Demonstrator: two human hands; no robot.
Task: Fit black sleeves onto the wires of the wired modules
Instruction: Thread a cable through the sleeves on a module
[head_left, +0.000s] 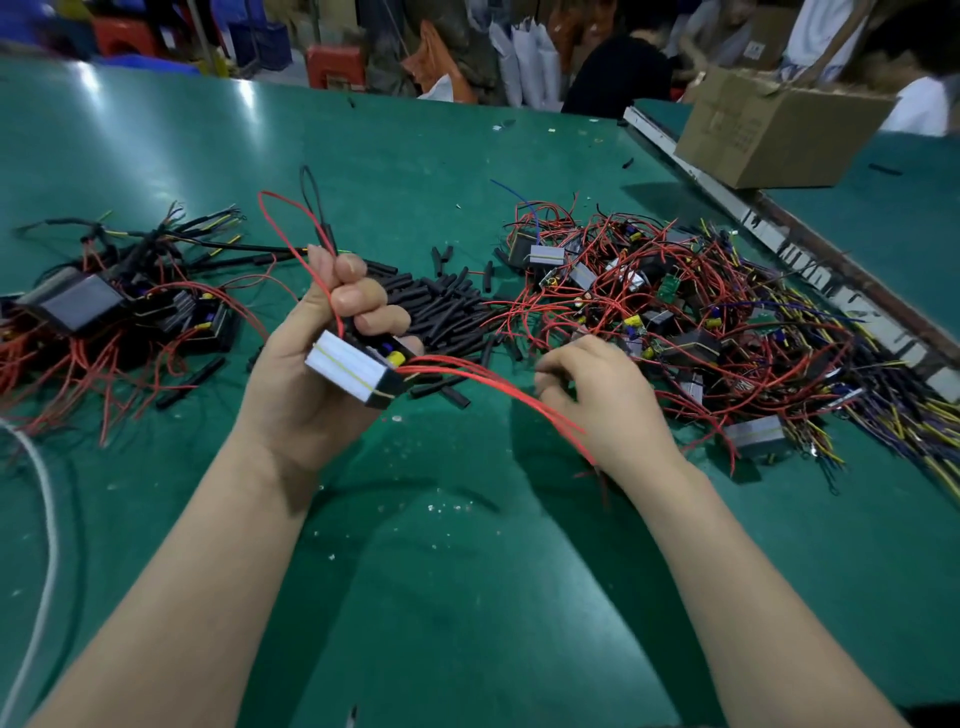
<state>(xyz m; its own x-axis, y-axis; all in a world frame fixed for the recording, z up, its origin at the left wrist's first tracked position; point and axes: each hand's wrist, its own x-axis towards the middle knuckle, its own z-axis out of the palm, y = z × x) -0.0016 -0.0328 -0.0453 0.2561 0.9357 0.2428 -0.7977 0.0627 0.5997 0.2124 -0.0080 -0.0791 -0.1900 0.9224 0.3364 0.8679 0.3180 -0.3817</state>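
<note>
the left hand is gripping a wired module above the green bench, fingers curled round it, with its red wires sticking out toward the right hand. the right hand is curling its fingers by those wires, but i cannot tell if it is pinching anything. a pile of black sleeves is lying on the bench just behind the hands, between two heaps of modules.

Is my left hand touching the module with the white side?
Touching. The head view shows the left hand with its fingers curled round the module, gripping it above the table.
</note>
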